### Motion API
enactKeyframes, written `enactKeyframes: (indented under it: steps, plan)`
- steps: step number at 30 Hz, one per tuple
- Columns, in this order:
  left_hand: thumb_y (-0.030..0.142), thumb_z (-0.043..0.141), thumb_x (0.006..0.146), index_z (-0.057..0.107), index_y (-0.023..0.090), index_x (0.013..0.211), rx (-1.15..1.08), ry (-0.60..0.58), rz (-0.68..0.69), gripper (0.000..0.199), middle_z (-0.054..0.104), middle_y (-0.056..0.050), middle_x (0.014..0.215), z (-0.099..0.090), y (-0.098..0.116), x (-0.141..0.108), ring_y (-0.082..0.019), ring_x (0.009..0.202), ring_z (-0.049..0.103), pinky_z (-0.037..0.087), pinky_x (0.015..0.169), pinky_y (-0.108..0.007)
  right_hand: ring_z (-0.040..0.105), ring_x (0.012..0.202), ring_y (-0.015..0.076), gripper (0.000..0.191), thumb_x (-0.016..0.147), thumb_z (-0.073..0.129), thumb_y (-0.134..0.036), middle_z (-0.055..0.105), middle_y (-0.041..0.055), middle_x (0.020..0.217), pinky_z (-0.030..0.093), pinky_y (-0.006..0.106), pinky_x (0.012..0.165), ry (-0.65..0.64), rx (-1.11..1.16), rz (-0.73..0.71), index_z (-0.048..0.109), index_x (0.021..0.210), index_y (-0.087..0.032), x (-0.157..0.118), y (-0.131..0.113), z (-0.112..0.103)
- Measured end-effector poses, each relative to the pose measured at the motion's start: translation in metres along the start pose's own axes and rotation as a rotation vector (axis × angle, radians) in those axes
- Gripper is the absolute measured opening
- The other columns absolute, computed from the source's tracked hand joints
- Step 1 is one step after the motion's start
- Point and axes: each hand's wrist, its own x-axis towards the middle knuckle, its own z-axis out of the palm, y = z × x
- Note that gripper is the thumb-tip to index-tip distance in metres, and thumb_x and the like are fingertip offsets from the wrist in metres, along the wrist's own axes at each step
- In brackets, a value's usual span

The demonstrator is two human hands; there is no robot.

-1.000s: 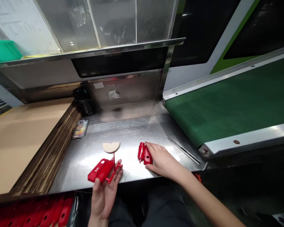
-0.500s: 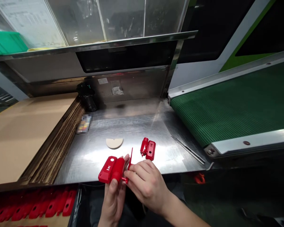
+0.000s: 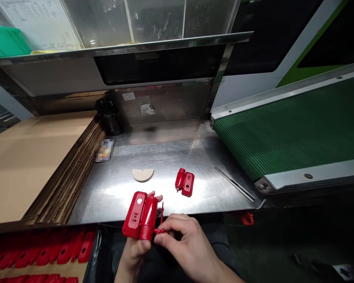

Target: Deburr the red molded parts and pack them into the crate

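My left hand [image 3: 135,251] holds a glossy red plastic molded part [image 3: 149,216] from below, above the table's front edge. The part joins a flat plate with a round hole and small slots to a ribbed cylinder. At the cylinder's lower right, my right hand [image 3: 188,239] pinches a thin red plastic sprue [image 3: 162,214] with thumb and forefinger; one slim spike of it points up. Whether the sprue is still joined to the part I cannot tell. A similar red part [image 3: 185,182] lies on the metal table beyond my hands.
A beige half-disc [image 3: 143,175] and metal tweezers [image 3: 234,184] lie on the metal table [image 3: 165,151]. Cardboard sheets [image 3: 44,157] are stacked at left, a black bottle [image 3: 108,118] behind. A green conveyor belt [image 3: 297,125] borders the right. Rows of red parts [image 3: 47,251] sit low at left.
Both hands and the red part have moved slightly down and toward me. The part has tilted to show more of its front, and my right fingers have shifted lower on the sprue.
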Motion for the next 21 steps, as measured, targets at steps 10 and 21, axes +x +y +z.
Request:
enactKeyframes:
  steps: [10, 21]
  plan:
    - [0.06, 0.088, 0.072, 0.05, 0.034, 0.157, 0.083, -0.15, 0.004, 0.097, 0.045, -0.012, 0.169, -0.017, -0.003, 0.003, -0.043, 0.152, 0.045, 0.037, 0.128, -0.056, 0.06, 0.063, 0.0137, 0.022, 0.086, 0.078, -0.039, 0.072, 0.0013, 0.07, 0.042, 0.027, 0.061, -0.072, 0.12, 0.142, 0.081, 0.079, -0.018, -0.003, 0.005, 0.001]
    - [0.056, 0.087, 0.076, 0.044, 0.035, 0.16, 0.109, -0.251, 0.004, 0.096, 0.039, -0.01, 0.173, -0.029, -0.007, 0.003, -0.04, 0.164, 0.022, 0.011, 0.136, -0.055, 0.044, 0.061, 0.01, 0.042, 0.076, 0.087, -0.055, 0.061, -0.0013, 0.062, 0.031, 0.026, 0.059, -0.171, 0.367, 0.243, 0.08, 0.076, -0.013, -0.003, 0.017, 0.001]
